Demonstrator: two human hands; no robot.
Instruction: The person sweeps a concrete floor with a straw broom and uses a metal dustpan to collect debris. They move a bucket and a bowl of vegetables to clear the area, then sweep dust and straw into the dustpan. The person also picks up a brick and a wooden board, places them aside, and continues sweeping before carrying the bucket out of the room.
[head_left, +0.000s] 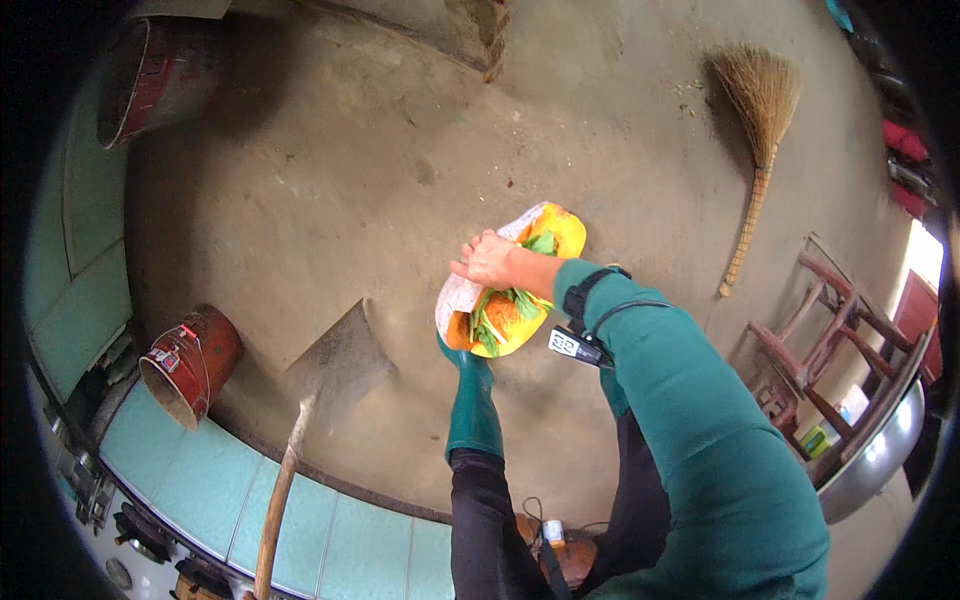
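My right hand [487,261] reaches in from the lower right and is closed over the edge of a cut pumpkin [514,342]. The pumpkin has pale pinkish rind, yellow flesh and orange pulp in its hollow. Green leaves [487,327] lie in and across the cut side, and more leaves show beyond my wrist. My right sleeve is green, with black straps near the wrist and a small black device [578,348] beside it. My left hand does not show. Whether the pumpkin rests on the floor or is held above it, I cannot tell.
A shovel [340,365] leans its wooden handle over the blue tiled ledge [300,520], near a red bucket [212,350]. Another red bucket [175,80] stands far left. At right are a straw broom [760,110], wooden chair [830,320] and metal basin [885,440]. My boots flank the near floor.
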